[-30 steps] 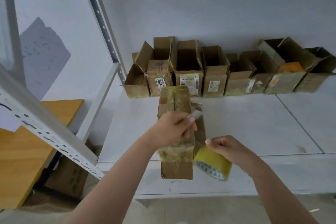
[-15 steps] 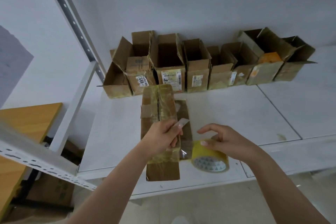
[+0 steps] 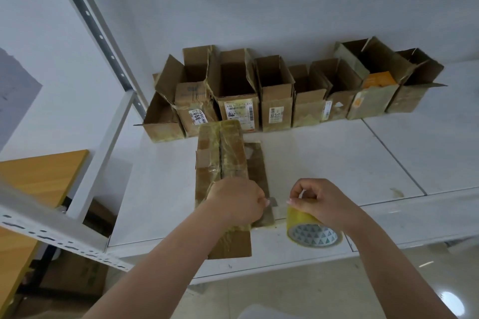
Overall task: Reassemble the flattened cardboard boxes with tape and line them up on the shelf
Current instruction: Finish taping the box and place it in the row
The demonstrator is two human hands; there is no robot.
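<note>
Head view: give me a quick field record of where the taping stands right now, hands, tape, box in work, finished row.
left hand: pinches the free end of the tape strip, resting on the box in work
right hand: grips the yellow tape roll
tape strip: stretched between the two hands
box in work: lies on the shelf, near end overhanging the front edge
finished row: open-topped boxes lined up against the back wall

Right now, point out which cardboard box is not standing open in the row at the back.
The taped box lying flat at the shelf's front edge, under the left hand; the others stand upright, open-topped, along the wall.
</note>
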